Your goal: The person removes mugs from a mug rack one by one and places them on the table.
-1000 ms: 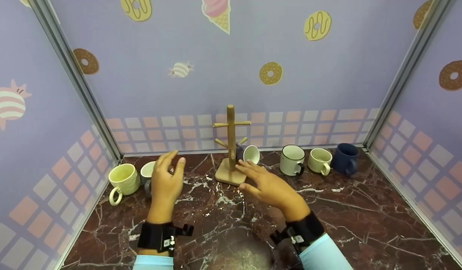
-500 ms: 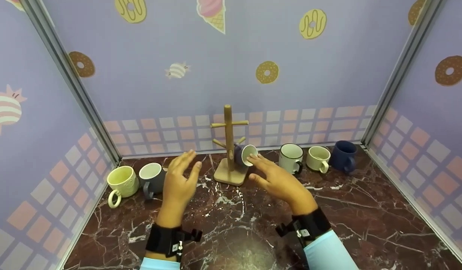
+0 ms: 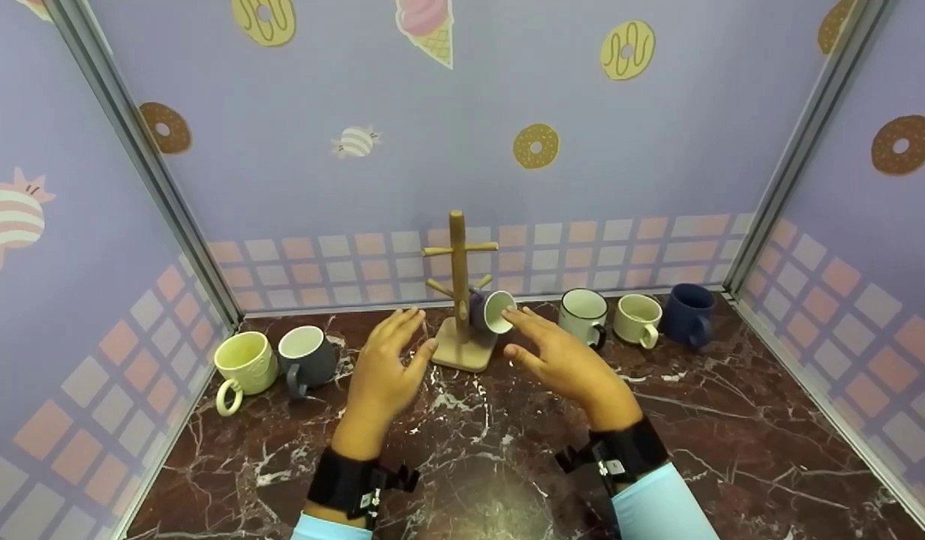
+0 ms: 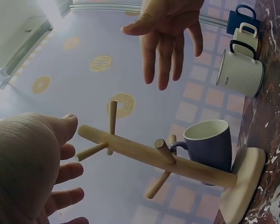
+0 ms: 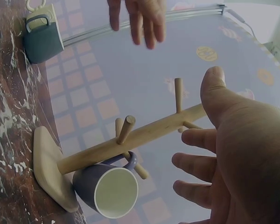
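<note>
While both hands hover with fingers spread and nothing held, the left hand [image 3: 383, 367] sits just left of the wooden mug tree [image 3: 460, 289] and the right hand [image 3: 563, 360] just right of it, its fingertips close to the rim of the purple mug [image 3: 492, 310] that hangs by its handle on a low peg. From the wrist views that mug [image 5: 107, 189] tilts mouth outward, and only the handle loop over the peg carries it (how deep it sits on the peg I cannot tell). The likeliest mishap, as I judge it, is a brush of the right fingertips against the rim, which could swing the mug off the peg or rock the narrow base; a nudge from the left hand against the post could tip the whole tree toward the right hand.

Room is tighter beyond the hands than near them. Past the right hand a white mug [image 3: 582, 316], a cream mug [image 3: 636, 318] and a dark blue mug [image 3: 687, 311] line the back wall, so a wide sweep that way could knock one. Left of the left hand stand a grey mug [image 3: 306, 358] and a pale yellow mug [image 3: 244, 364], close to the side wall. The marble worktop [image 3: 717, 435] between the hands and toward the wrists gives open space for drawing back
</note>
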### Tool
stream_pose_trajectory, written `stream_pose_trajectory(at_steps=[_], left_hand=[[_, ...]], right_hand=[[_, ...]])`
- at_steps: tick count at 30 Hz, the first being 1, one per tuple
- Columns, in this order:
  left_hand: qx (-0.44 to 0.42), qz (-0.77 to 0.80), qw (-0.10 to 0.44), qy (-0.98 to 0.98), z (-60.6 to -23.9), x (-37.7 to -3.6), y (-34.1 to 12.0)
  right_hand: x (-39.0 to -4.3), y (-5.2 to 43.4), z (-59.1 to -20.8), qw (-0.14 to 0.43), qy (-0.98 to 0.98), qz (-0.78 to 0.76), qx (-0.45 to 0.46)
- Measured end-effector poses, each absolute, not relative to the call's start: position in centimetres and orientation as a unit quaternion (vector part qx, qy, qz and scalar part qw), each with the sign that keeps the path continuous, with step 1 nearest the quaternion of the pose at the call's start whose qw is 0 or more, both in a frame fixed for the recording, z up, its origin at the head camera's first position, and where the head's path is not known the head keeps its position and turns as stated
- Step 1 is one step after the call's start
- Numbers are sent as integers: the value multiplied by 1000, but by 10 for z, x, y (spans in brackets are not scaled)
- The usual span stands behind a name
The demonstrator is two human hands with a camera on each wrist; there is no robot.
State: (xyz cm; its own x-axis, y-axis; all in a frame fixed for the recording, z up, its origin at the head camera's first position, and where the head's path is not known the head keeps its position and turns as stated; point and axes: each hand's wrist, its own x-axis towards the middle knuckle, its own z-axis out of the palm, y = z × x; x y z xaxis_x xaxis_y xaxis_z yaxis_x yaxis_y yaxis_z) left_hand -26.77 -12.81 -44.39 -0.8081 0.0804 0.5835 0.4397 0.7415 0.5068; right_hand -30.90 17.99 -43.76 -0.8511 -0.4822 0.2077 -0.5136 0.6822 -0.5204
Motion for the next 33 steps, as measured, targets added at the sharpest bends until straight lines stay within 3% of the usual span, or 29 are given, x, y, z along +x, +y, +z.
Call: stream_pose_trajectory(at_steps=[14, 19, 33], left_hand=[[-150, -309, 244, -907, -445, -266, -122], [-149, -299, 247, -909, -445, -265, -119], [-117, -282, 222, -926, -435, -252, -99]], right_hand=[[-310, 182, -436, 22, -915, 311, 257], [-313, 186, -432, 55, -912, 315, 257], [-345, 167, -354, 87, -928, 280, 231]])
